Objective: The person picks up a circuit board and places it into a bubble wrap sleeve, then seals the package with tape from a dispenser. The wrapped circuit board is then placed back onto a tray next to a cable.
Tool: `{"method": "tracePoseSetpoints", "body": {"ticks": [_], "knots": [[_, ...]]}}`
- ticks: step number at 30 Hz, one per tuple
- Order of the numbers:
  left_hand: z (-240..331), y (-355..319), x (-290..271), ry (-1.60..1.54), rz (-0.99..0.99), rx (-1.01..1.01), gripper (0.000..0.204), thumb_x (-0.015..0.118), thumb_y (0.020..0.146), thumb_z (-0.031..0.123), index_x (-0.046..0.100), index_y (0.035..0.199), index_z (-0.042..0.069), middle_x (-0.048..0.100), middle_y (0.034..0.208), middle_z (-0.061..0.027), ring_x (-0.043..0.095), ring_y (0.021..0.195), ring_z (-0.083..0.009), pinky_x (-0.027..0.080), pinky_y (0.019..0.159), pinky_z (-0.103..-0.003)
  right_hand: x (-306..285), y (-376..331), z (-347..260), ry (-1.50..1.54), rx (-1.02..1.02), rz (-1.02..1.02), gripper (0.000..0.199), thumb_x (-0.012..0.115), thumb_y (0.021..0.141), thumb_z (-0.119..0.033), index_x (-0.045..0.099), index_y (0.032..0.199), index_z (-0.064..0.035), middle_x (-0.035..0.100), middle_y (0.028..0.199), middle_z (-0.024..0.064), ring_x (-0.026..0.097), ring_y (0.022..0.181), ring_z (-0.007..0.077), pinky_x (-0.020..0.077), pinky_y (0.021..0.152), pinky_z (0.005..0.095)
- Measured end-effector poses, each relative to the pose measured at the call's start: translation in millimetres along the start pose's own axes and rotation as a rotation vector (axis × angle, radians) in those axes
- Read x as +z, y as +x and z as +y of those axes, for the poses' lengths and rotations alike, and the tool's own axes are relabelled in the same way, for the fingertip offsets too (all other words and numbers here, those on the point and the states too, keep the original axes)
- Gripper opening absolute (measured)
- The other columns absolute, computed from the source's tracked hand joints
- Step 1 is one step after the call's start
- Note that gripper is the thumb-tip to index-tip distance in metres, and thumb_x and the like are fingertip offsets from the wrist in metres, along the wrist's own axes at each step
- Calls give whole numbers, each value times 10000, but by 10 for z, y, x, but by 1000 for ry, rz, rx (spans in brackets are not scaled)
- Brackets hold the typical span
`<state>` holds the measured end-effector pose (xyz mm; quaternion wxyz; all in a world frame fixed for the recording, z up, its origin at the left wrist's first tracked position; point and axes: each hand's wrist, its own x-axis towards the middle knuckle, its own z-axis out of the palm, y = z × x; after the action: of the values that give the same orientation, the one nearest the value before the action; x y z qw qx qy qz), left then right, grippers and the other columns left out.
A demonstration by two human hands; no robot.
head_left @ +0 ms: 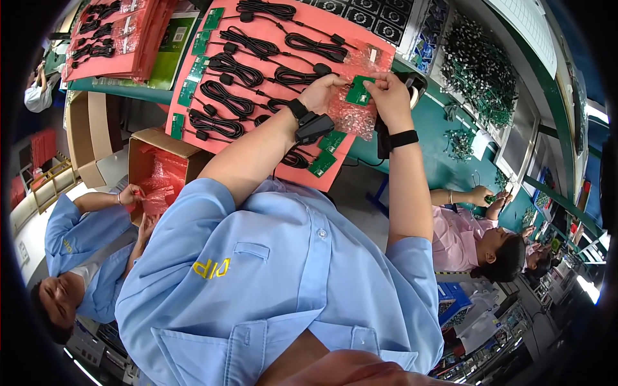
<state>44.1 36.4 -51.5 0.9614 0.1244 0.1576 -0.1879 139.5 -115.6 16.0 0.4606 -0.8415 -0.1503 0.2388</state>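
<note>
Between my two hands, a small green circuit board (358,91) is held above a clear bubble-wrap pouch (358,119). My right hand (391,101) pinches the board's right side, thumb on its face. Closed fingertips of my left hand (318,93) meet the board's left edge; what else they hold is hidden. Beneath, a pink foam sheet (264,145) carries rows of coiled black cables (226,98). More green boards (187,92) lie along the sheet's left edge, and others (322,163) sit by its near right corner.
At the right, a tray holds a heap of small wired parts (479,71), with a loose cluster (459,144) on the green table (428,145). A cardboard box (168,143) with pink wrap stands at left beside a co-worker (84,257). Another person (473,241) works at right.
</note>
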Motion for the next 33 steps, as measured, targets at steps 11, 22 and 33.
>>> {"method": "tracePoseSetpoints", "body": {"ticks": [11,22,33], "knots": [[64,-30,178,96,156,-160,273,477,935,212,541,1101,4,614,1034,-153,632,912,-259,532,824,-410,-340,-534,-299,-888,-925,188,368,713,683,-74,635,1042,-105,624,827,52,584,855,231,483,747,353],[30,-130,304,-81,56,-72,276,483,936,193,529,1111,-16,610,1061,-153,619,976,-259,513,890,-393,21,-55,180,-13,-16,-108,241,778,685,-176,640,819,-30,608,670,56,565,595,133,463,542,284],[-189,-50,61,-4,128,-106,206,524,917,145,570,1050,-5,634,1017,-110,613,979,-232,522,860,-429,-10,306,388,110,-203,-91,415,766,722,-220,621,1025,24,658,919,87,596,854,112,482,738,251]]}}
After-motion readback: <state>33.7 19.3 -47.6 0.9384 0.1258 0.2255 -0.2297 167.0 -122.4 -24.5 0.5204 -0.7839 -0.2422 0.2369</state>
